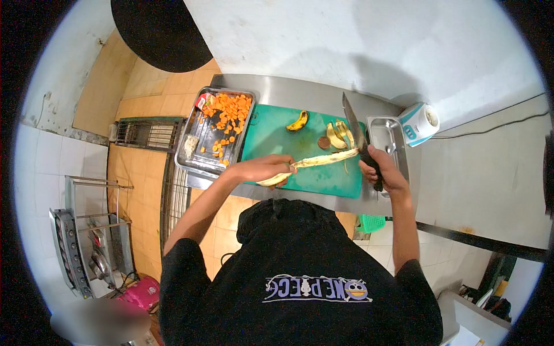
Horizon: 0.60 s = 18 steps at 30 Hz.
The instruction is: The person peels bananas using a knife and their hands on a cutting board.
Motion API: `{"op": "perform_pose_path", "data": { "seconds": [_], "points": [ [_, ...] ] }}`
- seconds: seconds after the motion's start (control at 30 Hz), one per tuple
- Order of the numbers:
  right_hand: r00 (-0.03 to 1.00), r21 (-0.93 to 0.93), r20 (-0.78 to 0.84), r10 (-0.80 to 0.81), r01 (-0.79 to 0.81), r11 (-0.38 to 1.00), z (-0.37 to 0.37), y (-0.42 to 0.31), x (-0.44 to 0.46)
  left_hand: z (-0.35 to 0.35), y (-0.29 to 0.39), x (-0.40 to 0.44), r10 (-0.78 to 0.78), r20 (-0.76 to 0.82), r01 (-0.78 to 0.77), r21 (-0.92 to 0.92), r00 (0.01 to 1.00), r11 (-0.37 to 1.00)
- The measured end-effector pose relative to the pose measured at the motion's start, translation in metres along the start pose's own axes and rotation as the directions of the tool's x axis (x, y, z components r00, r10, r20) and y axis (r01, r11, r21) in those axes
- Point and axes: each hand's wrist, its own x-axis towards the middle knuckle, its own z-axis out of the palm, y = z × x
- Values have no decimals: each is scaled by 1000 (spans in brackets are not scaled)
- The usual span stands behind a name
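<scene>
Evidently, your left hand (266, 168) gripped the banana (271, 180) by the near edge of the green cutting board (274, 135), while your right hand (389, 170) closed around the knife (353, 120), a strip of peel (326, 160) stretched between them. Steady, even pulling, edge turned away from your left hand, probably suited this best.

banana (273, 180) partly behind the left hand (264, 168)
</scene>
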Motion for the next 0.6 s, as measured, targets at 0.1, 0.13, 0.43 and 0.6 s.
{"op": "perform_pose_path", "data": {
  "seconds": [0.1,0.13,0.43,0.6],
  "points": [
    [986,-72,-163,41,-54,996,-1,28,11,0,-41,30,36,-59,-31,72,998,997],
    [968,-56,-245,60,-76,996,-2,38,16,3,-55,41,69,-123,-55,118,990,992],
    [788,-643,-595,-157,-350,682,2,129,43,31,-128,114,-66,-467,117,81,882,990],
    [861,-510,-497,-104,-193,838,30,163,46,38,-141,107,40,-525,58,169,850,984]
  ]
}}
